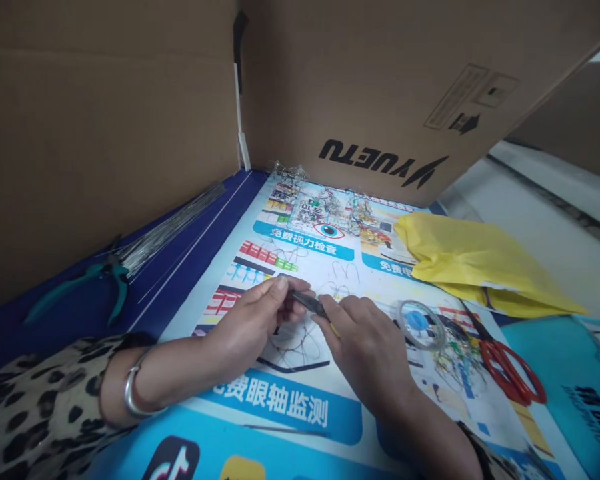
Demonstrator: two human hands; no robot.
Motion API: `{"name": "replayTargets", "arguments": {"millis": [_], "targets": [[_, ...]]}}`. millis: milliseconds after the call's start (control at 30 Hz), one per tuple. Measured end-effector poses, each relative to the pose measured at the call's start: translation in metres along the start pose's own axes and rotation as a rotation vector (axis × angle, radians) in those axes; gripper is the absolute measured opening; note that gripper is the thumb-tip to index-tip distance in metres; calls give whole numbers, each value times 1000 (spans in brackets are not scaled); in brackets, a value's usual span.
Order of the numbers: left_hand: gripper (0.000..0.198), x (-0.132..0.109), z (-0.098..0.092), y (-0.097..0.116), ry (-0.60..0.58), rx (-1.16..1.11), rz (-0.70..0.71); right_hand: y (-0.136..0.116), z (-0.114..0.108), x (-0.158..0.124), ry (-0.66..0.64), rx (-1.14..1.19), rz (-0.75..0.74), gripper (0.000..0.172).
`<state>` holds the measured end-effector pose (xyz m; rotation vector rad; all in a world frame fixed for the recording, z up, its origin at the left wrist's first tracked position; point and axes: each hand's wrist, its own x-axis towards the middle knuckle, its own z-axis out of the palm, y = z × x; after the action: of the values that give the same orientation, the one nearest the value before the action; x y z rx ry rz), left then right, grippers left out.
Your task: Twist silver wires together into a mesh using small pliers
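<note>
My right hand [367,337] is closed around needle-nose pliers [307,302], whose dark jaws point left to the fingers of my left hand [265,310]. The left thumb and fingertips are pinched together at the plier tips. What they hold is too small to make out, though thin wire shows around them. Just below both hands lies a loop-shaped piece of thin bent wire [300,350] on the printed sheet. Another thin wire shape [345,273] rests beyond my fingers.
Teal-handled pliers [115,277] lie at left beside a bundle of straight wires [175,223]. On the right are a clear spool [420,325], red-handled scissors [513,370] and a yellow bag [480,263]. Tangled wire pieces [330,207] sit before the cardboard wall [355,87].
</note>
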<state>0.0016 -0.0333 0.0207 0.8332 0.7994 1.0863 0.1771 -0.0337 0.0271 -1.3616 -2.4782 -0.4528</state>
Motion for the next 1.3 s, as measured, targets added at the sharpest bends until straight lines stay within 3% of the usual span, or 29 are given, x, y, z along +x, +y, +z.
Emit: {"name": "replayTargets", "arguments": {"millis": [133, 267, 567, 833, 1300], "targets": [[35, 4, -3, 4, 39, 43, -24, 3, 3, -2, 80, 81, -8, 23], [30, 9, -5, 11, 65, -62, 18, 11, 10, -7, 213, 206, -17, 23], [28, 20, 5, 20, 27, -260, -100, 19, 29, -13, 270, 289, -63, 29], [24, 27, 7, 18, 71, -280, -57, 25, 33, -10, 329, 105, -86, 29], [15, 23, -3, 7, 2, -205, -153, 33, 34, -12, 362, -123, -205, 37]]}}
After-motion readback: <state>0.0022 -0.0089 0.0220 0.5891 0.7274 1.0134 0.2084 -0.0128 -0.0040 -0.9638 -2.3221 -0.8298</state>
